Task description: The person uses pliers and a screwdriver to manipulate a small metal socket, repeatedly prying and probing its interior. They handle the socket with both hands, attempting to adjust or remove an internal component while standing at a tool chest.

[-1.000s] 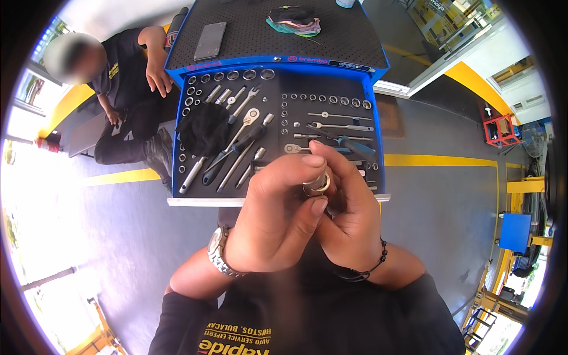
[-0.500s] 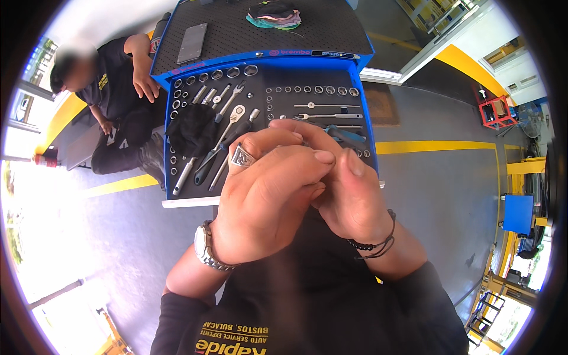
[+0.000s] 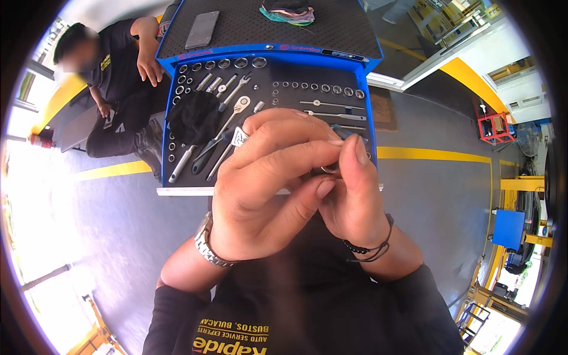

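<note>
Both hands meet in front of my chest, over the near edge of an open tool drawer (image 3: 307, 190). My left hand (image 3: 266, 183), with a ring and a wrist watch, has its fingers curled and its thumb pressed inward. My right hand (image 3: 355, 195), with dark cord bracelets, is cupped against it. A small shiny metal piece with a curved edge (image 3: 329, 170) shows between the fingertips of both hands; most of it is hidden, so its kind cannot be made out. Beyond them lie sockets (image 3: 241, 63), a ratchet (image 3: 241, 105), a combination wrench (image 3: 236, 92) and a black cloth or glove (image 3: 194, 118).
The drawer belongs to a blue tool cabinet (image 3: 371, 62). A phone (image 3: 202, 29) and folded cloths (image 3: 288, 13) lie on its top mat. A person in dark clothes (image 3: 112, 65) sits at the left, holding a phone. A red stand (image 3: 496, 127) is at the far right.
My left fingers have lifted and opened slightly, and the small metal piece now shows between the hands. My view has shifted a little, so the cabinet sits slightly higher and farther right.
</note>
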{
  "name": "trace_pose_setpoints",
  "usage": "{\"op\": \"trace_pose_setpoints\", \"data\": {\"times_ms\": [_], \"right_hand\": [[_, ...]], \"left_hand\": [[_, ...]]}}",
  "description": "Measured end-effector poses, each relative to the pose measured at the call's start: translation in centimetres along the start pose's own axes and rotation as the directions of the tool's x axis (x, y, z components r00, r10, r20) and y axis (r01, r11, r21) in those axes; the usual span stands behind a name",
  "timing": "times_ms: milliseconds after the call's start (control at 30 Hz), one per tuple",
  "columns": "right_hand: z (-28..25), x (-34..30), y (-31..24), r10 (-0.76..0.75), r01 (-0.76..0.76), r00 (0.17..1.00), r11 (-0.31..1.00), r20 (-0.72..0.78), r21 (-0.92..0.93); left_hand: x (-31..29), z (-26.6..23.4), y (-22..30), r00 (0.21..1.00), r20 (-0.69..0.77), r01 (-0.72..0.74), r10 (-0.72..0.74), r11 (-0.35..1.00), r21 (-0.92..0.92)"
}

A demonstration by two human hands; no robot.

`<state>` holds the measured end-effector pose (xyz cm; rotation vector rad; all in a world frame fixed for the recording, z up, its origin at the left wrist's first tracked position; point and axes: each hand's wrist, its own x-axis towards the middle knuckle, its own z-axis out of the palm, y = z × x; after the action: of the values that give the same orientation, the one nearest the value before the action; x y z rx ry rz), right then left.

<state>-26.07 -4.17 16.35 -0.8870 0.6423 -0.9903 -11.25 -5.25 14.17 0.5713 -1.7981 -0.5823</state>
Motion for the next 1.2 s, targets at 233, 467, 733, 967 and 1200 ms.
{"op": "trace_pose_setpoints", "data": {"times_ms": [233, 467, 733, 967, 1200], "right_hand": [[-1.3, 0.7, 0.7, 0.007, 0.004, 0.998, 0.985, 0.061, -0.170], [-0.4, 0.7, 0.0, 0.119, -0.126, 0.990, 0.986, -0.073, -0.112], [-0.8, 0.8, 0.8, 0.070, -0.072, 0.997, 0.987, -0.022, -0.145], [-1.2, 0.7, 0.6, 0.045, -0.046, 0.994, 0.999, 0.104, 0.000], [-0.4, 1.0, 0.7, 0.114, -0.129, 0.990, 0.972, 0.088, 0.198]], "left_hand": [[-0.7, 0.4, 0.8, 0.962, -0.143, 0.189, -0.235, 0.943, -0.273], [-1.2, 0.3, 0.6, 0.941, -0.163, 0.258, -0.296, 0.941, -0.218], [-0.6, 0.1, 1.8, 0.925, -0.092, 0.347, -0.369, 0.918, -0.190], [-0.7, 0.0, 1.5, 0.982, -0.093, 0.160, -0.162, 0.987, -0.035], [-2.2, 0.4, -0.5, 0.979, -0.160, -0.097, 0.128, 0.977, 0.191]]}}
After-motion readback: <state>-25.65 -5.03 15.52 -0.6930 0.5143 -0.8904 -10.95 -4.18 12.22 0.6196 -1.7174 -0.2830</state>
